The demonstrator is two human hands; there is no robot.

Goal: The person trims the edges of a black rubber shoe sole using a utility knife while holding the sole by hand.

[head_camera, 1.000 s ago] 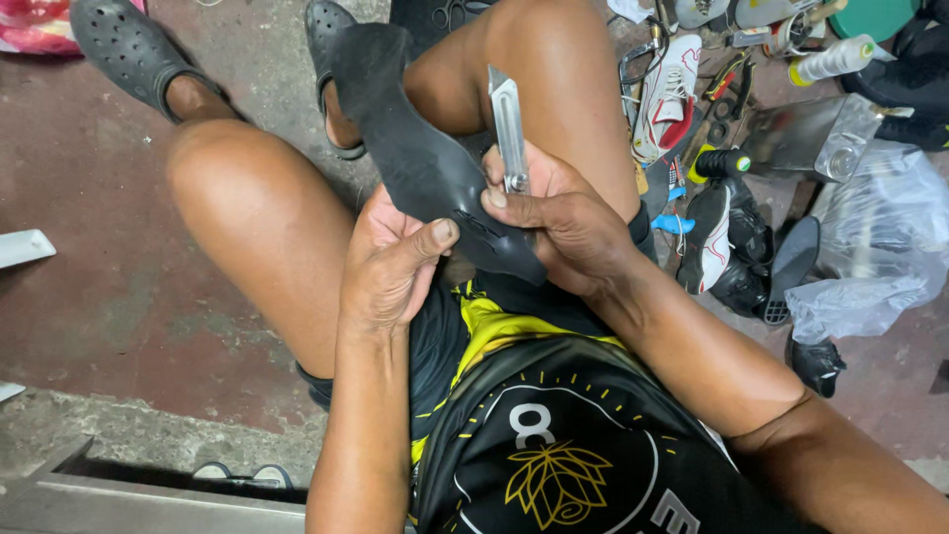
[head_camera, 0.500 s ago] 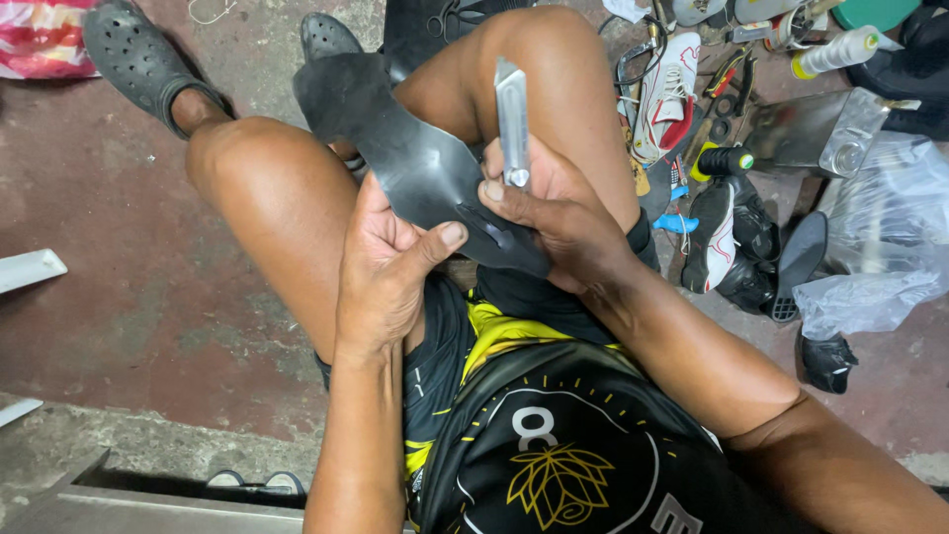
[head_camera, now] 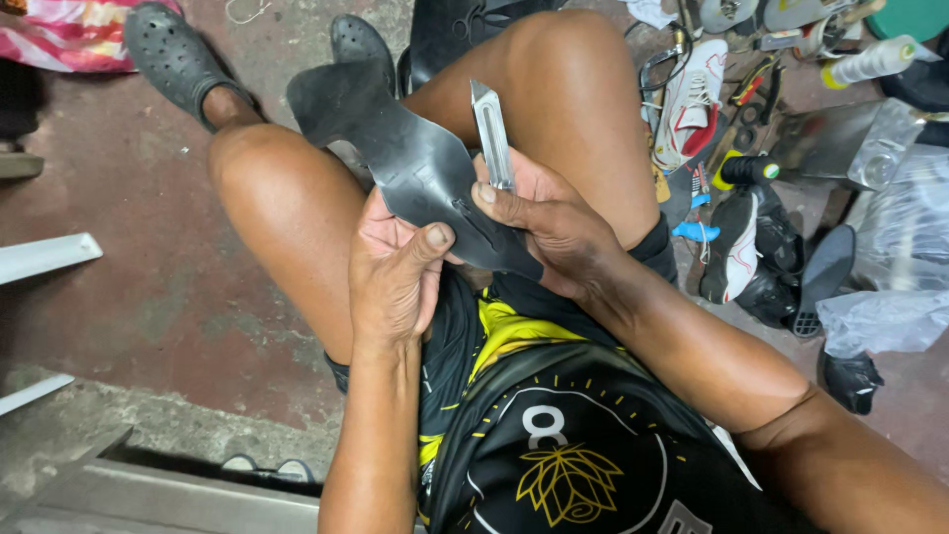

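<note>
The black rubber sole piece (head_camera: 415, 168) lies across the person's lap with its long axis running from about ten o'clock, where its broad end rises between the knees, down to four o'clock, where its narrow end disappears under the right hand (head_camera: 554, 222). The left hand (head_camera: 395, 267) has its grip clamped on the near edge of the piece, thumb pressed on top and fingers underneath, so the rubber lies toward twelve o'clock from that grip. The right hand is clamped on a metal utility knife (head_camera: 491, 133), its long axis nearly upright toward twelve o'clock, and the forefinger is laid on the top of the rubber just beside the left thumb; the two hands are close together, the right nearer to the narrow end. Whether the blade touches the rubber cannot be told. There is no counter here: the piece is borne by the hands above the thighs, over a worn reddish concrete floor (head_camera: 119, 297). At two to three o'clock lies a clutter of shoes (head_camera: 692, 99), a pale bottle (head_camera: 870, 61) and clear plastic bags (head_camera: 890, 307), well apart from the hands; a dark clog (head_camera: 173, 54) is on the foot at eleven o'clock.
</note>
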